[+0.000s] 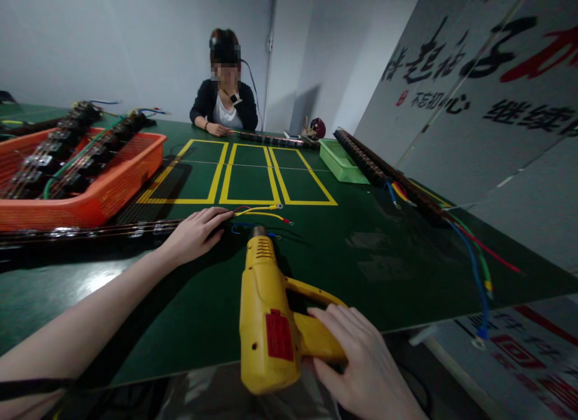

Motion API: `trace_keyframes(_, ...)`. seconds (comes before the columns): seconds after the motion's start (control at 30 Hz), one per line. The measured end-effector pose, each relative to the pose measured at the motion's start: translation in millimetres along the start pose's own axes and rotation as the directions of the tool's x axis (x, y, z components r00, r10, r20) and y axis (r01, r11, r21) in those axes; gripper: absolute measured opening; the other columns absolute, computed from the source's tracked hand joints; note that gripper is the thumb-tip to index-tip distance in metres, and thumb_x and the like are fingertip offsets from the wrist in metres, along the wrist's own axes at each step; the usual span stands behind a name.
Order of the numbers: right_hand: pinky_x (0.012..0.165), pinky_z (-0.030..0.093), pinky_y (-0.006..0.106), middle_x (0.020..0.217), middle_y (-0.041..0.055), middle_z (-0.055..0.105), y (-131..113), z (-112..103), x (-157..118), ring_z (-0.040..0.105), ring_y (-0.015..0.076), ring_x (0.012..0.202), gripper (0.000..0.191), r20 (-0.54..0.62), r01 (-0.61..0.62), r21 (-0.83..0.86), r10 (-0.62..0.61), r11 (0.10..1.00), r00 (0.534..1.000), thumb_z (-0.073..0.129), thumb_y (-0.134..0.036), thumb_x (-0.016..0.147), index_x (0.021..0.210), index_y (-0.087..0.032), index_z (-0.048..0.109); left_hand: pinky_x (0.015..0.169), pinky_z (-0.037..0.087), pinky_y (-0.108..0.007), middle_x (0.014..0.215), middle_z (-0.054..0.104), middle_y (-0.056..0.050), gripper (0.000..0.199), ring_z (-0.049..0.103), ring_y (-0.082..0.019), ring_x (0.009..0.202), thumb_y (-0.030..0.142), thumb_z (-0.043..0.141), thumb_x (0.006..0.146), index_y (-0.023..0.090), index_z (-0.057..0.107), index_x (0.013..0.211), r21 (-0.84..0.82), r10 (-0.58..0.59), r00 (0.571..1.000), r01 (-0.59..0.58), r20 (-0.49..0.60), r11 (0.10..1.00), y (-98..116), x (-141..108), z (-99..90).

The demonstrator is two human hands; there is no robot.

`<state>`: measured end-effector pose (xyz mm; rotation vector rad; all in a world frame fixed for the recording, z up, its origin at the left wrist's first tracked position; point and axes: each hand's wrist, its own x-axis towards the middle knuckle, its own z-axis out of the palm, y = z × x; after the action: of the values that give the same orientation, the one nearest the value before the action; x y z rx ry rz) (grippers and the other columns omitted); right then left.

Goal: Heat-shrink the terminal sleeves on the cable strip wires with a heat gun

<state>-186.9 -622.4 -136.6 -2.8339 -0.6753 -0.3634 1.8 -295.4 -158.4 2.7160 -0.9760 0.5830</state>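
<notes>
My right hand (356, 347) is closed around the handle of the yellow heat gun (264, 311), which I hold at the near edge of the green table (203, 323). Its barrel's long axis runs almost straight away from me, nozzle (259, 231) foremost, handle out to the right. The nozzle points toward the yellow wires (266, 214) and blue wire (273, 235). My left hand (194, 233) is at their base; I cannot tell whether it pinches them. The orange basket (135, 179) stands beyond it, leftward.

An orange basket (115, 191) sits left of yellow tape outlines (248, 202) on the green tabletop (325, 245), a pale green basket (344, 166) to their right. Beyond sits a person (229, 97) (dark jacket (203, 99), white top (226, 115))
</notes>
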Motion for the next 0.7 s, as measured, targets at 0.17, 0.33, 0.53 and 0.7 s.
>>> trace_keyframes(0.17,0.081,0.052,0.037,0.104,0.0055,0.069,7.3,-1.7,-10.9,0.067,0.021,0.092,0.041,-0.167,0.106,-0.185,-0.137,0.977,0.976,0.053,-0.031,0.075,0.112,-0.015,0.06,0.096,0.045,-0.041,0.13,0.051,-0.01,0.045,0.051,-0.025,0.114,0.031,0.035,0.093,0.019,0.043,0.136,0.002,-0.017,1.0,0.017,0.024,1.0,-0.5,-0.7,-0.7)
trace_keyframes(0.33,0.081,0.05,0.037,0.099,0.0069,0.07,1.2,1.8,-9.8,0.067,0.0212,0.089,0.037,-0.227,0.093,-0.191,-0.136,0.977,0.964,0.051,-0.034,0.077,0.105,-0.013,0.061,0.093,0.046,-0.039,0.126,0.053,-0.009,0.044,0.052,-0.023,0.11,0.031,0.035,0.093,0.021,0.043,0.135,0.028,-0.035,0.999,0.035,0.021,0.999,1.6,0.2,-0.1)
trace_keyframes(0.53,0.08,0.048,0.037,0.087,0.0054,0.068,-12.2,9.1,3.6,0.064,0.0214,0.081,0.031,-0.243,0.015,0.009,-0.012,1.0,0.97,0.057,-0.037,0.072,0.093,-0.015,0.063,0.091,0.047,-0.04,0.124,0.054,-0.008,0.044,0.052,-0.024,0.109,0.033,0.036,0.093,0.021,0.042,0.134,0.074,-0.06,0.998,0.058,0.026,0.996,2.3,1.4,2.7)
trace_keyframes(0.7,0.07,0.045,0.035,0.077,0.0035,0.062,-24.1,18.5,24.4,0.058,0.0209,0.074,0.029,-0.15,-0.037,0.145,0.059,0.989,0.987,0.066,-0.039,0.065,0.083,-0.018,0.06,0.091,0.046,-0.04,0.123,0.053,-0.009,0.043,0.052,-0.024,0.109,0.033,0.036,0.093,0.021,0.042,0.134,0.078,-0.059,0.998,0.056,0.032,0.995,1.7,1.7,3.1)
